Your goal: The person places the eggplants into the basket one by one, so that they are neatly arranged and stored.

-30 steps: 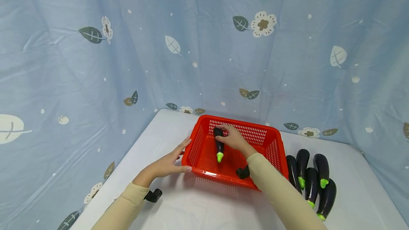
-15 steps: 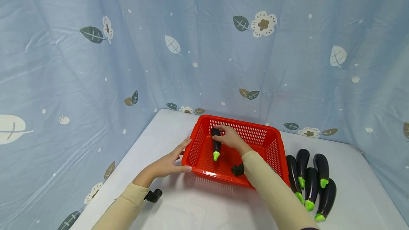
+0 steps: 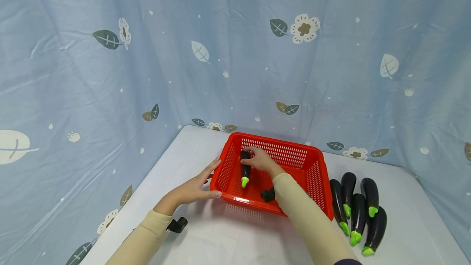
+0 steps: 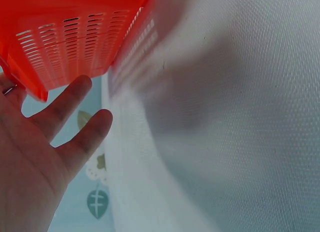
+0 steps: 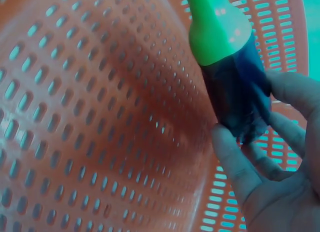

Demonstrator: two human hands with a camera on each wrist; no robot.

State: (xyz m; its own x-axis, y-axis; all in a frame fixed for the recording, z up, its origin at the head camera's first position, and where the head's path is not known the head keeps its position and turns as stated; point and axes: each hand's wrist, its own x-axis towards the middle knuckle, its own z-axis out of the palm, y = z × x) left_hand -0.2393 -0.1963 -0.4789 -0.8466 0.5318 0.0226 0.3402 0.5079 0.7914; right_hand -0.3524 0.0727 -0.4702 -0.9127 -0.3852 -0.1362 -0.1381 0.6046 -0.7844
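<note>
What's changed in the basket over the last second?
The right hand has shifted slightly left inside the basket, carrying the eggplant it grips. Nothing was newly taken or let go. Unchanged: the basket, the left hand at its left end, and the five other eggplants outside.

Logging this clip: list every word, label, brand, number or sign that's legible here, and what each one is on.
No text can be read.
Curtain: printed leaves, flowers and paw prints; faint white marks cut off at the head view's top edge are unreadable.
Red basket: no lettering visible.
Eggplant in the right hand: no lettering visible.
Eggplants on the table: no lettering visible.
</note>
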